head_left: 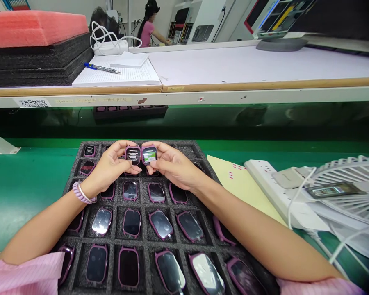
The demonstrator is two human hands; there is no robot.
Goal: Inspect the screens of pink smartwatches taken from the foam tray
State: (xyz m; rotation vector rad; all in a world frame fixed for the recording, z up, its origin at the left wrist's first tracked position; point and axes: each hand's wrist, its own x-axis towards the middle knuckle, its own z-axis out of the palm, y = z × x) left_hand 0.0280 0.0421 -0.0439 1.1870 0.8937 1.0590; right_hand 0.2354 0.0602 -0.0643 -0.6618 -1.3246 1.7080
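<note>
My left hand (115,162) grips a purple-framed smartwatch body (133,155) whose dark screen shows lines of white text. Beside it, my right hand (172,163) pinches a second purple watch body (149,155), its screen lit with green and white blocks. The two watches are held side by side, edges close or touching, above a black foam tray (115,246). More strapless purple watch bodies lie in the tray's compartments, such as a dark-screened watch (128,267) near the front. My forearms and hands hide some of the compartments.
A white power strip (283,196), a white fan (350,184) and cables lie to the right, near a yellow sheet (246,184). The shelf (209,69) behind holds red foam (33,28), paper (132,73) and a pen (103,68). A person in pink (146,32) is beyond.
</note>
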